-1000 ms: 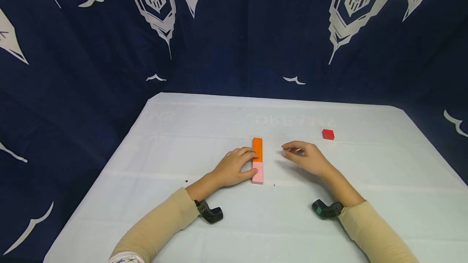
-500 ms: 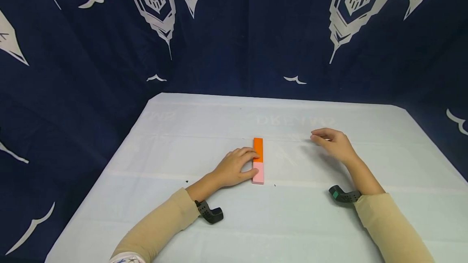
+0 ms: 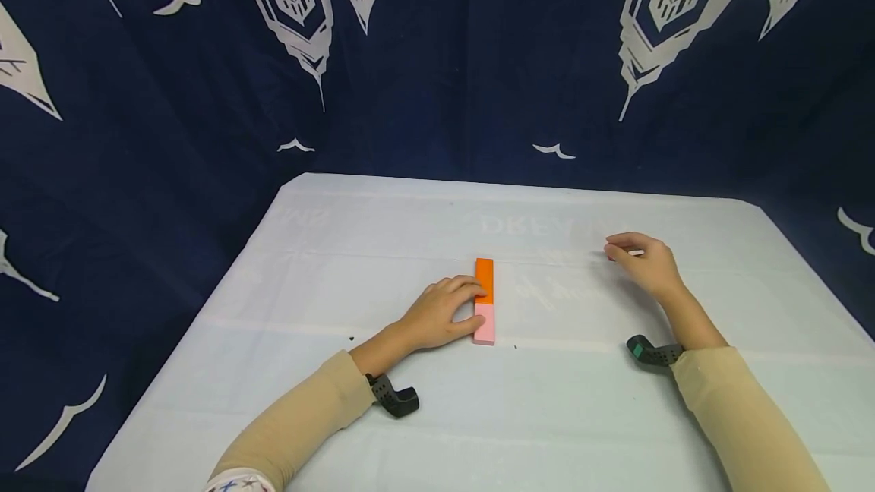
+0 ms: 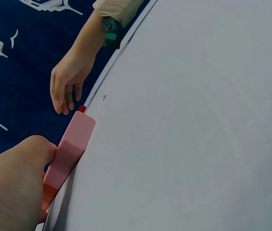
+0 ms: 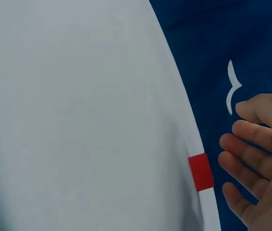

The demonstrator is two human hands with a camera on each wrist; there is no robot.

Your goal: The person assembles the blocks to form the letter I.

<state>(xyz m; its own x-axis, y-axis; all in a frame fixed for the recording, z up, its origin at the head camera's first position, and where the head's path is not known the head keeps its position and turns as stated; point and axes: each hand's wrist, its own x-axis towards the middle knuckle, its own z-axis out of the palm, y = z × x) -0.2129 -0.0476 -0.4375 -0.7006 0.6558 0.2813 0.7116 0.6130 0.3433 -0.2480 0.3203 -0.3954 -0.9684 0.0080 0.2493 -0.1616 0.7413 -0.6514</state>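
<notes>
An orange block point(image 3: 484, 278) and a pink block point(image 3: 484, 325) lie end to end in a line at the middle of the white table point(image 3: 355, 249). My left hand point(image 3: 456, 310) rests against their left side, its fingers on the orange block and its thumb point(image 4: 28, 161) touching the pink block point(image 4: 71, 149). Farther right, my right hand point(image 3: 641, 258) hovers over a small red block point(image 5: 201, 172). In the right wrist view its loosely curled fingers point(image 5: 244, 159) sit just beside the red block without touching it. The head view hides most of that block behind the fingers.
A dark blue curtain point(image 3: 424, 82) with white prints surrounds the table on the far and side edges. Black wrist cameras point(image 3: 393, 398) point(image 3: 649, 351) sit on both forearms. The red block lies toward the table's far right part.
My right hand has moved right and away from the orange and pink blocks, ending at the red block. The left hand and the two joined blocks have stayed put.
</notes>
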